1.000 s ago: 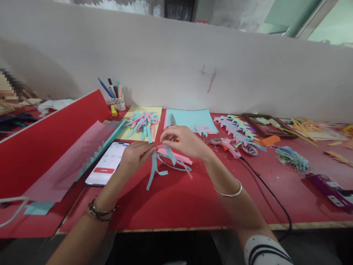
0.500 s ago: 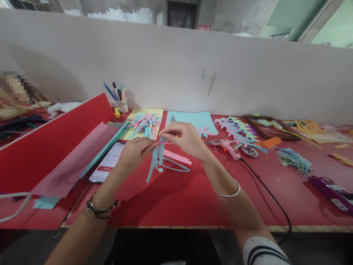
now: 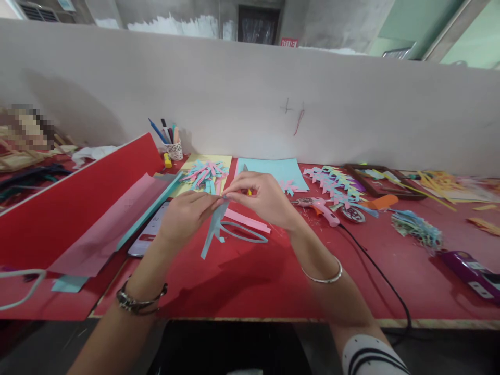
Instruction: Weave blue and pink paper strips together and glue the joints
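Note:
Over the red tabletop, my left hand (image 3: pixel 184 214) and my right hand (image 3: pixel 267 200) meet fingertip to fingertip, both pinching. A small piece of paper strip is between them, mostly hidden by the fingers. Right below the fingertips run light-blue paper strips (image 3: pixel 212 234); I cannot tell which of these hang from the fingers and which lie on the table. A looped blue strip (image 3: pixel 246 240) and pink paper strips (image 3: pixel 248 221) rest just beyond. A pile of cut pink and blue pieces (image 3: pixel 205 174) sits behind my left hand.
At right lie a pink glue gun (image 3: pixel 326 212) with a black cord, zigzag paper chains (image 3: pixel 330 182) and a purple device (image 3: pixel 471 273). At left are a phone (image 3: pixel 146 239), pink paper sheet (image 3: pixel 105 224) and tall red board (image 3: pixel 78 208). A pen cup (image 3: pixel 174 150) stands behind.
The pinched fingertips have drawn closer together. The pink strip that showed between them, and the blue strip hanging straight down, no longer show as before; blue paper now slants down leftward.

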A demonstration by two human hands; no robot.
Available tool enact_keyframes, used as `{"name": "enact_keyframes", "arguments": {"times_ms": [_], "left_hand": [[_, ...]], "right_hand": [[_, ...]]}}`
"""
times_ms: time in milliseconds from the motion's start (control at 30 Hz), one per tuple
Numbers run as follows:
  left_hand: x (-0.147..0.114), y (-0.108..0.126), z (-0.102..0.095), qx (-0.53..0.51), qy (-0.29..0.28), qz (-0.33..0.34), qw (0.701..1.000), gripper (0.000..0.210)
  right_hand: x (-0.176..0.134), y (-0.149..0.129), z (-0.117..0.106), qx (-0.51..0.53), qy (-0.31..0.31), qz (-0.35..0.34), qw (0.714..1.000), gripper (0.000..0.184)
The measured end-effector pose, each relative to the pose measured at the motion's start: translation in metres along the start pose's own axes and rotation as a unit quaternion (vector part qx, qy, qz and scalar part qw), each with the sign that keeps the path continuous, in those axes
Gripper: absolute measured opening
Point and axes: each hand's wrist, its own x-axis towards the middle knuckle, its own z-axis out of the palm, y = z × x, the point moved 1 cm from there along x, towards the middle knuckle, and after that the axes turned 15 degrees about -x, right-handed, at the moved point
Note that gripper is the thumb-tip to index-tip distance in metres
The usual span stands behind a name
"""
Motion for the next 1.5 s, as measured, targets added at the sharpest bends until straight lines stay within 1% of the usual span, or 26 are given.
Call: {"name": "enact_keyframes", "arguments": {"times_ms": [133,267,400,533,600,733,867,1067,1200,1333,1500], "left_hand": [[0.0,0.001,0.002,0.026,0.03,0.001,0.999,0.033],[-0.001,0.001,0.008,0.049,0.027,0.008,0.998,0.034],[-0.003,0.002,0.013,0.044,0.062,-0.008,0.997,0.037],[-0.005,0.001,0.016,0.027,0.046,-0.045,0.998,0.037],[-0.006,0.0,0.017,0.02,0.042,-0.054,0.997,0.036],[-0.007,0.0,0.016,0.005,0.047,-0.051,0.998,0.034],[-0.006,0.0,0.015,-0.006,0.046,-0.045,0.998,0.036],[-0.005,-0.002,0.012,-0.015,0.012,-0.034,0.999,0.04],[-0.005,-0.004,0.012,-0.03,-0.007,-0.051,0.998,0.039],[-0.005,-0.002,0.013,-0.05,0.001,-0.047,0.998,0.038],[-0.006,-0.001,0.013,-0.069,0.005,-0.065,0.995,0.036]], "right_hand": [[0.0,0.0,0.001,-0.001,-0.005,0.001,1.0,0.014],[0.001,0.002,0.002,-0.049,-0.023,0.013,0.998,0.015],[0.001,0.003,0.001,-0.066,-0.043,0.019,0.997,0.017],[0.0,0.004,0.001,-0.063,-0.052,0.022,0.996,0.018],[0.0,0.005,0.001,-0.052,-0.055,0.025,0.997,0.017],[-0.001,0.008,0.0,-0.013,-0.06,0.033,0.998,0.015],[-0.003,0.009,0.0,0.002,-0.058,0.034,0.998,0.018],[-0.002,0.007,0.001,0.006,-0.074,0.053,0.996,0.016],[-0.002,0.004,0.002,0.021,-0.079,0.063,0.995,0.015],[-0.002,0.003,0.002,0.031,-0.077,0.059,0.995,0.015],[-0.002,0.003,0.002,0.03,-0.083,0.065,0.994,0.017]]}}
